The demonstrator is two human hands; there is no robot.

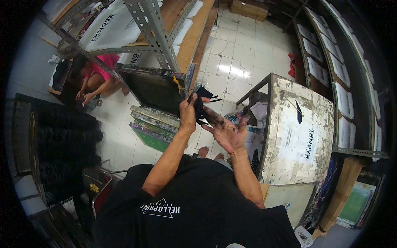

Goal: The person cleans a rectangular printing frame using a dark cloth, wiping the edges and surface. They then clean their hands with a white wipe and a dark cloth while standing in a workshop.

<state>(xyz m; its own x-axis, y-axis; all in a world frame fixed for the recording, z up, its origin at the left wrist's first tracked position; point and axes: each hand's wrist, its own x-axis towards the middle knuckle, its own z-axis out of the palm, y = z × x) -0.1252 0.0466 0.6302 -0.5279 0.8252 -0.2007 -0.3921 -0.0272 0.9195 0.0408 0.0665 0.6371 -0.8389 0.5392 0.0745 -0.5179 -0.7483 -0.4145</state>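
Observation:
My left hand (188, 112) is closed around a bunched black cloth (199, 108) in front of my chest, with its thumb up. Beside it my right hand (231, 133) is turned palm up, fingers stretched out and apart. Dark stains mark its fingers and palm, and the cloth lies against its fingertips. A dark strip of cloth (204, 93) with thin ends shows just beyond my hands. Past my left hand stands a dark framed panel (155, 87) with a yellow piece at its corner.
Several paint-stained frames (155, 128) lean at my left front, under a metal shelf rack (153, 31). A stained worktable (279, 97) stands at right, bearing paper and a small dark blade-shaped piece (298, 115). Racks of printed sheets (344, 99) line the right. A person in pink (101, 78) crouches far left.

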